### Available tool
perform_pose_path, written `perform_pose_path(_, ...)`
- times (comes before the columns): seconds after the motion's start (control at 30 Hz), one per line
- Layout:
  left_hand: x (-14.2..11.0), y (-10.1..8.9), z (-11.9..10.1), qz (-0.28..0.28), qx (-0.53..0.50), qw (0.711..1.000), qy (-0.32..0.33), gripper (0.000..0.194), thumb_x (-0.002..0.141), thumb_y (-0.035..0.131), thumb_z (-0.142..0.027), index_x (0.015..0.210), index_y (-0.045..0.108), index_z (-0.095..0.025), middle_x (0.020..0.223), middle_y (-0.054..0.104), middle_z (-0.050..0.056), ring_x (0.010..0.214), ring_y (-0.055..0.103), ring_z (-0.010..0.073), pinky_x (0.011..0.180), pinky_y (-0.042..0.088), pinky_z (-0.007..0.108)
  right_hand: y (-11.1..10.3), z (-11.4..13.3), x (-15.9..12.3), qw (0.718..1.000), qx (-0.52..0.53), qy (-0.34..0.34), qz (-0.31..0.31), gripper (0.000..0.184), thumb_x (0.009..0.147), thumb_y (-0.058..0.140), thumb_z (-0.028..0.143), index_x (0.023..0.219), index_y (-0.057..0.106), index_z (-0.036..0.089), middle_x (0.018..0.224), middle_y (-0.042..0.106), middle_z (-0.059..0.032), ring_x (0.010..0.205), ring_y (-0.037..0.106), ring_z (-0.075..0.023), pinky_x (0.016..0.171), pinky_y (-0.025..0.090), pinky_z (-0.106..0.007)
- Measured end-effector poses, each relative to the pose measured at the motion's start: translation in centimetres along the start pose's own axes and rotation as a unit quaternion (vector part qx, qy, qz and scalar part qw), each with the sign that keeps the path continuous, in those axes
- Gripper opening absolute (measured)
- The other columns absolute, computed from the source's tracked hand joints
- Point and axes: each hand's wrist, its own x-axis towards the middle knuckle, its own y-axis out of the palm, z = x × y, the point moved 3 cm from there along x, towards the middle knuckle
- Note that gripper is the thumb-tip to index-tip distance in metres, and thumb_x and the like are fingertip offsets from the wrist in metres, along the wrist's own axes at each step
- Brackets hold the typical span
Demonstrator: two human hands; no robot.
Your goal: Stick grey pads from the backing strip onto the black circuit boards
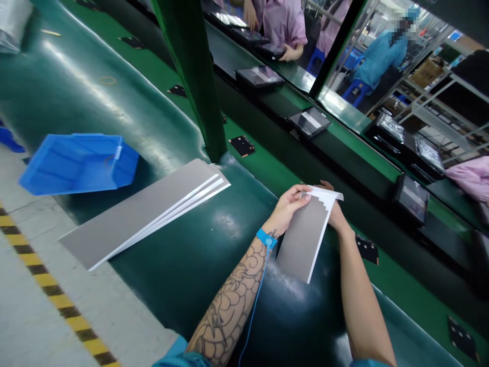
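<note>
A short stack of grey sheets with white edges (pixel 305 239) is between my two hands, its top end bent over and its layers stepped like stairs. My left hand (pixel 284 209) pinches the upper left corner, thumb on the front face. Behind the top right edge is my right hand (pixel 338 216), wrapped round the stack, with most of its fingers hidden. A blue wrist strap (pixel 266 238) with a cord circles my left wrist. To the left, a fanned pile of longer grey sheets (pixel 145 209) lies on the green tabletop (pixel 183 260).
An open blue bin (pixel 76 165) stands at the table's left edge. Beyond the table runs a green conveyor (pixel 263 173) carrying dark circuit boards (pixel 242 146). A green post (pixel 194 76) rises between. Tablet-like devices (pixel 310 122) line the farther belt, where people in pink sleeves work.
</note>
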Motion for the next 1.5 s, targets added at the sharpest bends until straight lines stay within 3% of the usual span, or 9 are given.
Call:
perform_pose_path(0.1, -0.1, -0.1, -0.2, -0.006, 0.018, 1.0, 0.0, 0.049, 0.081, 0.094, -0.048, 0.117, 0.07, -0.023, 0.098, 0.08, 0.004, 0.081, 0.077, 0.0197, 0.077, 0.062, 0.032, -3.8, -0.2, -4.6, 0.997, -0.064, 0.033, 0.022, 0.064, 0.084, 0.086, 0.063, 0.132, 0.067, 0.025, 0.142, 0.069, -0.0149, 0.138, 0.061, -0.0371, 0.124, 0.042, -0.067)
perform_pose_path(0.2, -0.2, -0.4, -0.3, -0.021, 0.04, 0.999, 0.011, 0.045, 0.084, 0.092, -0.046, 0.116, 0.07, -0.024, 0.097, 0.08, 0.003, 0.08, 0.076, 0.0195, 0.073, 0.062, 0.031, -5.2, 0.0, -7.6, 0.996, -0.05, 0.073, -0.025, 0.073, 0.086, 0.086, 0.062, 0.144, 0.06, 0.024, 0.148, 0.065, -0.0152, 0.141, 0.059, -0.0336, 0.127, 0.042, -0.061)
perform_pose_path(0.27, -0.1, -0.7, -0.3, -0.028, 0.058, 0.998, 0.018, 0.042, 0.086, 0.091, -0.046, 0.116, 0.07, -0.024, 0.097, 0.079, 0.003, 0.08, 0.076, 0.0193, 0.071, 0.061, 0.03, -5.4, -0.2, -8.4, 0.99, -0.017, 0.097, -0.099, 0.063, 0.092, 0.079, 0.062, 0.14, 0.061, 0.025, 0.146, 0.065, -0.0133, 0.137, 0.06, -0.0294, 0.124, 0.046, -0.055)
perform_pose_path(0.37, 0.0, -0.9, -0.3, -0.036, 0.068, 0.997, 0.021, 0.042, 0.085, 0.091, -0.045, 0.115, 0.07, -0.024, 0.096, 0.079, 0.003, 0.078, 0.074, 0.0187, 0.069, 0.06, 0.03, -5.4, -1.0, -8.4, 0.974, -0.004, 0.121, -0.191, 0.044, 0.098, 0.069, 0.063, 0.116, 0.07, 0.022, 0.131, 0.068, -0.0127, 0.124, 0.065, -0.0273, 0.109, 0.054, -0.048)
perform_pose_path(0.5, -0.1, -0.9, -0.2, -0.048, 0.074, 0.996, 0.027, 0.041, 0.082, 0.093, -0.042, 0.111, 0.07, -0.023, 0.095, 0.079, 0.003, 0.076, 0.072, 0.0174, 0.068, 0.058, 0.028, -5.3, -2.1, -7.6, 0.979, -0.057, 0.12, -0.151, 0.042, 0.098, 0.068, 0.063, 0.097, 0.073, 0.022, 0.122, 0.07, -0.0132, 0.121, 0.063, -0.0294, 0.112, 0.049, -0.05)
perform_pose_path(0.87, -0.3, -0.9, -0.1, -0.052, 0.124, 0.99, 0.04, 0.031, 0.088, 0.089, -0.04, 0.11, 0.071, -0.025, 0.094, 0.078, 0.002, 0.076, 0.071, 0.0181, 0.066, 0.056, 0.029, -6.3, -3.4, -7.8, 0.981, -0.065, 0.152, -0.103, 0.045, 0.096, 0.067, 0.067, 0.093, 0.076, 0.023, 0.123, 0.067, -0.0133, 0.124, 0.058, -0.032, 0.117, 0.044, -0.055)
perform_pose_path(1.5, -0.5, -1.0, 0.0, -0.055, 0.131, 0.989, 0.03, 0.03, 0.088, 0.088, -0.039, 0.11, 0.073, -0.024, 0.096, 0.079, 0.003, 0.077, 0.072, 0.0184, 0.065, 0.057, 0.028, -7.9, -4.3, -8.8, 0.979, -0.089, 0.157, -0.09, 0.048, 0.092, 0.07, 0.072, 0.088, 0.075, 0.024, 0.117, 0.067, -0.0114, 0.118, 0.059, -0.0315, 0.115, 0.044, -0.055)
